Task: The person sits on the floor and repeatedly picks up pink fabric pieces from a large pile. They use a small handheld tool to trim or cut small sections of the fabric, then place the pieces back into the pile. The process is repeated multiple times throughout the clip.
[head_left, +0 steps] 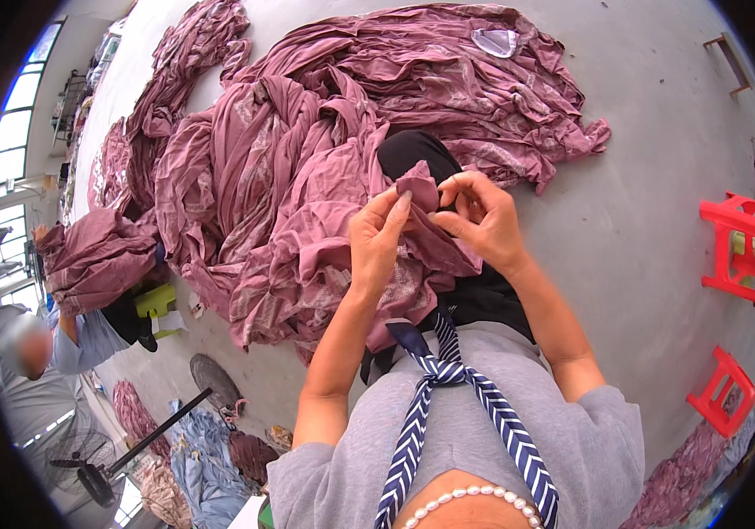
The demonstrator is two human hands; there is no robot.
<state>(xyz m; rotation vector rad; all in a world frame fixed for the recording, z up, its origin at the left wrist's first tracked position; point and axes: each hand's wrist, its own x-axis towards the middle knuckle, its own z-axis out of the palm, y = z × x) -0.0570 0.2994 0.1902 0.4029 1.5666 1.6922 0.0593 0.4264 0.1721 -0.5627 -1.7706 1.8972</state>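
A long heap of dusty-pink patterned fabric [258, 185] lies on the floor and runs up over my lap. My left hand [377, 236] pinches a folded edge of this fabric between thumb and fingers, above my dark-trousered knees. Close on its right, my right hand [490, 225] is closed with thumb and forefinger near each other at the same edge. Whatever sits between those right fingertips is too small to make out. Below both hands the cloth hangs in loose folds.
Another person [86, 339] at the left handles pink cloth beside a green stool [157, 301]. A black pedestal fan [95, 480] stands lower left near blue fabric [205, 463]. Red plastic stools [745, 251] are at the right. A white piece [494, 42] lies on the far cloth.
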